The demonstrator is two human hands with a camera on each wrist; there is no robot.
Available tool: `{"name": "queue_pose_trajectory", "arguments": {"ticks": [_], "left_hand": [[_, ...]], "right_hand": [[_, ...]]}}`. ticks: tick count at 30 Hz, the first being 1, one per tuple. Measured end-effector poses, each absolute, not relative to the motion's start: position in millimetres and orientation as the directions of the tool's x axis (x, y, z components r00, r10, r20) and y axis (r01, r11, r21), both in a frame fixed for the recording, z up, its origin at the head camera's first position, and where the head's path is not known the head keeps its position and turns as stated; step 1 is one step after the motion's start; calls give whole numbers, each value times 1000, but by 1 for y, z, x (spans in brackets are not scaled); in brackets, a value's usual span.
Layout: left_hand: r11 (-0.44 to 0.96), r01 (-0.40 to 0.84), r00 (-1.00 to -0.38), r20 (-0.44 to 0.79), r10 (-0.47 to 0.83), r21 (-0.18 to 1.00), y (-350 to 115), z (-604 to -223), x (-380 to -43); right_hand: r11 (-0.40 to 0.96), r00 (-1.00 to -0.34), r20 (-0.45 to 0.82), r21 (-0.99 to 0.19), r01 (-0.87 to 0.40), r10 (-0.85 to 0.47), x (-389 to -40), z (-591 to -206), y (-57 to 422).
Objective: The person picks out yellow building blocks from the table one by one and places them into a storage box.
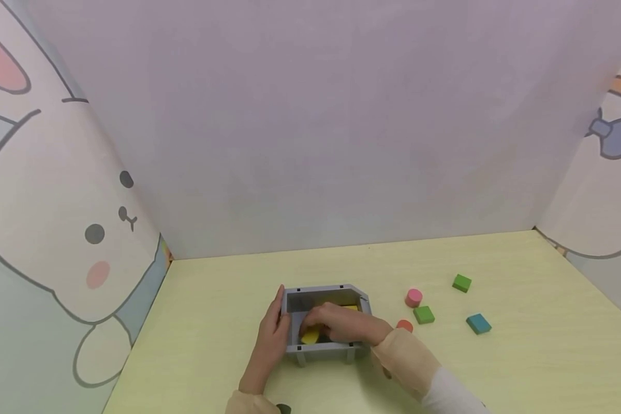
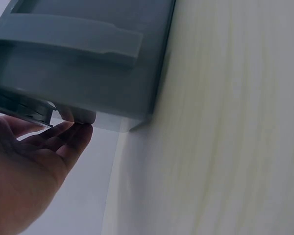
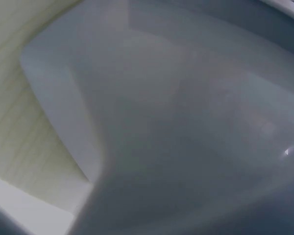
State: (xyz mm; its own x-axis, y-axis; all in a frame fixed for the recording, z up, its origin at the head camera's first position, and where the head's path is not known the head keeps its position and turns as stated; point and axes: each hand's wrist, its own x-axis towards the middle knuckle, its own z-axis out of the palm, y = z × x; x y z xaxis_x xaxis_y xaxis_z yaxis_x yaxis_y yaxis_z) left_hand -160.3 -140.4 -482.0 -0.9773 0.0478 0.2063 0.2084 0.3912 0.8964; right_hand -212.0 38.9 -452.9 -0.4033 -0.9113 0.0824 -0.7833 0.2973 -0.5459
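Observation:
A grey plastic bin (image 1: 323, 352) stands on the table in the head view. My left hand (image 1: 273, 339) grips its left side; the left wrist view shows that hand (image 2: 36, 161) with bent fingers at the bin's (image 2: 83, 83) edge. My right hand (image 1: 336, 322) reaches down inside the bin, its curled fingers on a yellow block (image 1: 311, 335). Part of that block is hidden under the fingers. Another yellow piece (image 1: 351, 308) shows behind the right hand in the bin. In the right wrist view the bin's grey wall (image 3: 152, 117) fills most of the picture, blurred, and no hand shows.
Right of the bin lie a pink cylinder (image 1: 413, 298), a green block (image 1: 424, 314), another green block (image 1: 462, 283), a blue block (image 1: 478, 324) and a red round piece (image 1: 405, 325). A dark object (image 1: 283, 409) sits by the left sleeve. A pale wall (image 1: 341, 144) rises behind the table.

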Motion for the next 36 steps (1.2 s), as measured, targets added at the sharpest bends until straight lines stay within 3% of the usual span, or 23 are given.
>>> {"name": "queue_pose_trajectory", "arguments": {"ticks": [10, 17, 36], "left_hand": [[375, 210, -977, 207, 51, 903, -140, -482, -158], [371, 206, -978, 202, 50, 905, -140, -483, -158], [389, 193, -980, 194, 39, 901, -139, -481, -159]], "right_hand": [[293, -391, 63, -553, -780, -918, -211, -452, 40], [262, -375, 123, -519, -814, -919, -213, -454, 42], [424, -540, 193, -432, -796, -819, -208, -454, 61]]}}
